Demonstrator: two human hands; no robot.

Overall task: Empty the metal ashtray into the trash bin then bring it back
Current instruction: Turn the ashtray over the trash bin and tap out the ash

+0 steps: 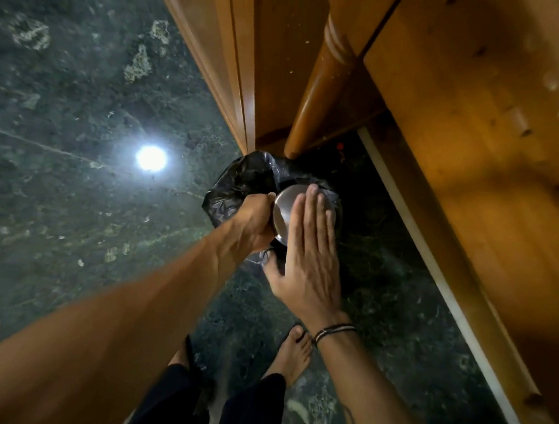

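Left hand (254, 220) clamped on upturned metal ashtray (283, 208) over black-bagged trash bin (240, 182), right hand (305, 246) flat, fingers together, patting base to knock ash out.

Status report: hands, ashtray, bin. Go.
Left hand gripping metal ashtray, upturned over black-bagged trash bin. Right hand flat, fingers on ashtray's base. Wooden furniture close behind bin; nothing blocking.

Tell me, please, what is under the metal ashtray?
The black-bagged trash bin sits under the ashtray, which the left hand holds. The right hand and the ashtray hide the bin's inside.
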